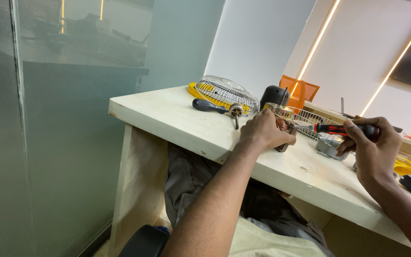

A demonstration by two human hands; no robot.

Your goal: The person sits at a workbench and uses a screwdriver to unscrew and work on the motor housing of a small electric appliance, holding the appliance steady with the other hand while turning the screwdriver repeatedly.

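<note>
Pale unpainted wood for the tabletop (177,119), running from the near right to the far left, with a frosted glass partition (63,143) close on the left. Left hand (262,133) resting on the tabletop near its middle, grip closed around a small fan motor (281,119) with a metal body and copper windings just visible past the fingers; motor standing on the tabletop, partly hidden by the hand. Right hand (372,145) raised just to the right, grip wrapped around the red and black handle of a screwdriver (343,128), shaft pointing left toward the motor; tip hidden, so contact with the motor impossible to tell. Beyond the left hand, on the far side: a domed wire fan guard (227,93) lying over a yellow part (198,91), a second screwdriver with a dark handle (208,106) lying flat just in front of it, and a small metal shaft piece (236,112) beside that. Black rounded motor cover (274,95) standing behind the motor. Another wire guard (310,119) lying flat between the two hands, farther back. Grey metal piece (329,147) on the tabletop just beneath the right hand. Orange chair back (300,90) beyond the far edge.
</note>
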